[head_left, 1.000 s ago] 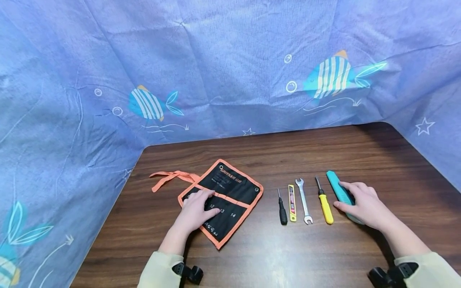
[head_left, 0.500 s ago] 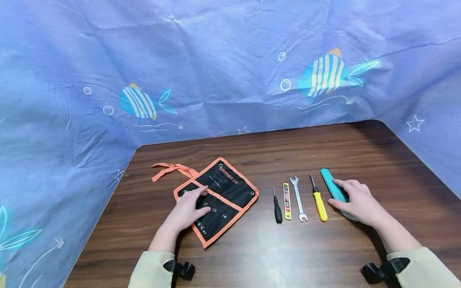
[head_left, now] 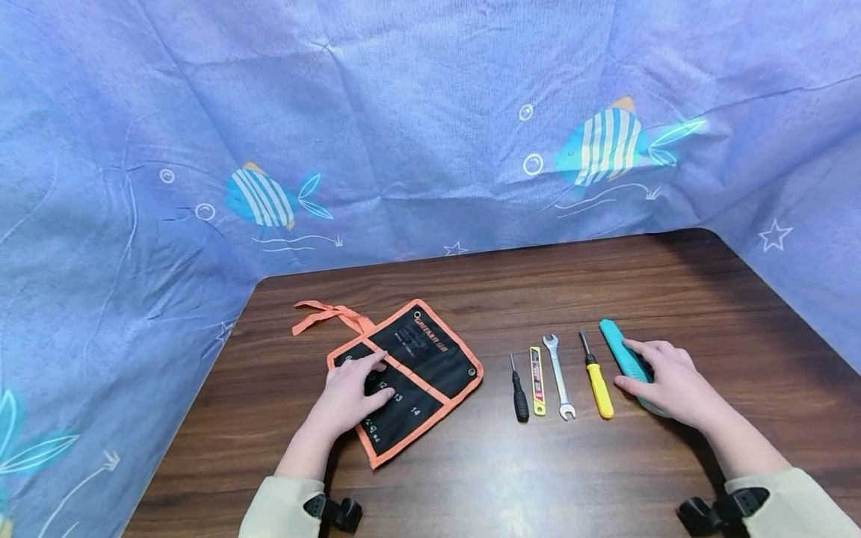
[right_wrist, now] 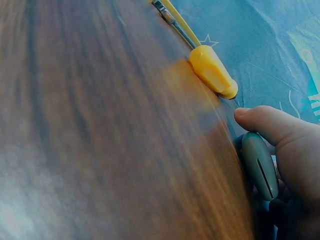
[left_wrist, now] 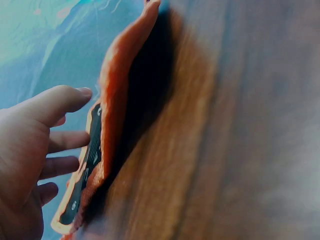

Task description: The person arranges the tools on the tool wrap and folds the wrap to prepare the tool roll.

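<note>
In the head view a black tool pouch point(head_left: 430, 336) with orange edging and size numbers lies on the table at an angle. My left hand point(head_left: 351, 392) rests on its lower left part, fingers loosely extended. From the left wrist the pouch point(left_wrist: 91, 150) is seen edge-on, with part of its orange border raised off the wood. At the right, my right hand point(head_left: 669, 379) lies over a long teal tool point(head_left: 622, 350), thumb on one side and fingers on the other. The right wrist view shows the tool's slotted end point(right_wrist: 260, 167) below a straight thumb; the fingers are mostly hidden.
Between the hands lie a small black-handled screwdriver point(head_left: 519, 396), a flat yellow labelled strip point(head_left: 537, 381), a double open-ended wrench point(head_left: 559, 377) and a yellow-handled screwdriver point(head_left: 599, 388). Orange ties point(head_left: 329, 314) trail left from the pouch. A blue fish-print cloth point(head_left: 417, 134) hangs behind.
The pouch has turned slightly clockwise under my left hand, its lower corner shifting left. My right hand and the loose tools keep their places; the head view has shifted a little.
</note>
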A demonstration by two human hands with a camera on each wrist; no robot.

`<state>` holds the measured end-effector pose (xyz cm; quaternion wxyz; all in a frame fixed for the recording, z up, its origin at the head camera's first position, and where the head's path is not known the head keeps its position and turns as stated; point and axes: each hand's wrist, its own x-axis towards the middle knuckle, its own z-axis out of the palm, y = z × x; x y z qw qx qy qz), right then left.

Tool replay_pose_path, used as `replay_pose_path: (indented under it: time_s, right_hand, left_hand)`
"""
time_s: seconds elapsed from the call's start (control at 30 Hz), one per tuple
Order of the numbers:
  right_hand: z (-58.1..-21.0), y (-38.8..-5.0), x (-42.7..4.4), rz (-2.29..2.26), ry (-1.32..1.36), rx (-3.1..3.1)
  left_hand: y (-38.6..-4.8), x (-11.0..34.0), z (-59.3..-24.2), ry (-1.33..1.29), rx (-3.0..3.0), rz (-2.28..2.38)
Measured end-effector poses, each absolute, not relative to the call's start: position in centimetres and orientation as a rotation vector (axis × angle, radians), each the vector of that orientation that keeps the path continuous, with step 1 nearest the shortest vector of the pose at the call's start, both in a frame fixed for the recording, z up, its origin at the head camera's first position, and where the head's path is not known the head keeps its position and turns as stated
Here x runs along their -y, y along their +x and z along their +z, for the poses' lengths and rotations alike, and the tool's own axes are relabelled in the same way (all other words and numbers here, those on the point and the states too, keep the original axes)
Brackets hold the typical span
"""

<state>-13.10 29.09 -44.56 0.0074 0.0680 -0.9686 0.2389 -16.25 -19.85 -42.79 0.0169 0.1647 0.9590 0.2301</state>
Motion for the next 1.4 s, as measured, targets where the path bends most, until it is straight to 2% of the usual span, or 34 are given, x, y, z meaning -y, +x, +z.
replay_pose_path:
  time_s: [0.53, 1.4]
  right_hand:
    - [-44.5, -13.1, -29.1, 0.747, 0.234, 3.025]
    - [-44.5, -13.0, -29.1, 0.737, 0.229, 3.022]
  left_hand:
    - [-15.6, 19.2, -43.5, 0.545, -2.938, 0.613]
    - [-16.5, 20.2, -43.4, 0.606, -2.88, 0.605]
